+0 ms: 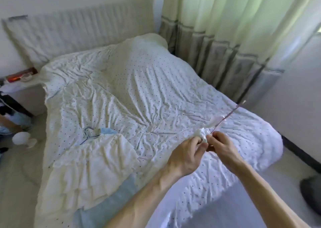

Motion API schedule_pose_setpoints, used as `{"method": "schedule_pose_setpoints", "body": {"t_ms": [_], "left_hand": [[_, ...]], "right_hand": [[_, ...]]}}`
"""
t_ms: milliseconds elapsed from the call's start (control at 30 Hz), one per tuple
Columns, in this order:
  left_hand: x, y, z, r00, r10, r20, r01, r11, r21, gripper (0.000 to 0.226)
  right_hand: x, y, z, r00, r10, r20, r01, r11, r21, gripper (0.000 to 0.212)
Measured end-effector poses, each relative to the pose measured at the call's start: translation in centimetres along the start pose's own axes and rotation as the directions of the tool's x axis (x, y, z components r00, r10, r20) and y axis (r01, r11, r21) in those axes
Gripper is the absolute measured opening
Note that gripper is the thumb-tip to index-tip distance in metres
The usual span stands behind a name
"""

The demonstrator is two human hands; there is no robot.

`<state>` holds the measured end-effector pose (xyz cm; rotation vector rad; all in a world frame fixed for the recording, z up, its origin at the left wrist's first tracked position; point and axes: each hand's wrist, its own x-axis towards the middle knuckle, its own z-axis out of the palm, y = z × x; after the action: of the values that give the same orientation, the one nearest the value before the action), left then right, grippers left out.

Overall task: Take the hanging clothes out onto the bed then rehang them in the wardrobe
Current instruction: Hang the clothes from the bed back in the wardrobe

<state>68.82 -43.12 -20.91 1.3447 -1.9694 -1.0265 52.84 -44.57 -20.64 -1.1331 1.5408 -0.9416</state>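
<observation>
Reaching over the bed (139,89), both bare forearms stretch forward and the hands meet above the mattress. The left hand (187,151) pinches a bunched white cloth (201,134). The right hand (224,146) curls its fingers, apparently round a thin pink hanger (226,117) slanting up to the right; blur hides the contact. Well to the left, a cream ruffled garment (90,167) lies flat on the wrinkled dotted sheet, with a blue wire hanger (87,135) at its top.

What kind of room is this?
Most likely a bedroom: there is a wide bed, long curtains beside it, and a white dress with a hanger lying on the bed.
</observation>
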Motion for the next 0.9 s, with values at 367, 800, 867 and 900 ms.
{"method": "schedule_pose_setpoints", "body": {"t_ms": [367,800,867,900], "left_hand": [[11.7,20.0,10.1,0.89,0.303,0.341,-0.357,0.928,0.108,0.029],[23.4,40.2,23.1,0.389,0.756,0.526,-0.913,0.392,0.113,0.06],[22.3,42.4,25.7,0.279,0.806,0.522,-0.944,0.331,-0.006,0.05],[21.5,43.4,26.8,0.227,0.836,0.499,-0.952,0.298,-0.066,0.043]], "right_hand": [[-11.8,-1.6,-25.9,0.876,-0.219,-0.429,0.131,0.965,-0.226,0.012],[-22.2,-1.1,-38.6,0.605,-0.213,-0.768,-0.177,0.904,-0.39,0.014],[-23.6,-1.1,-39.4,0.53,-0.197,-0.825,-0.241,0.898,-0.369,0.014],[-24.2,-1.1,-39.7,0.497,-0.187,-0.847,-0.272,0.894,-0.357,0.014]]}}
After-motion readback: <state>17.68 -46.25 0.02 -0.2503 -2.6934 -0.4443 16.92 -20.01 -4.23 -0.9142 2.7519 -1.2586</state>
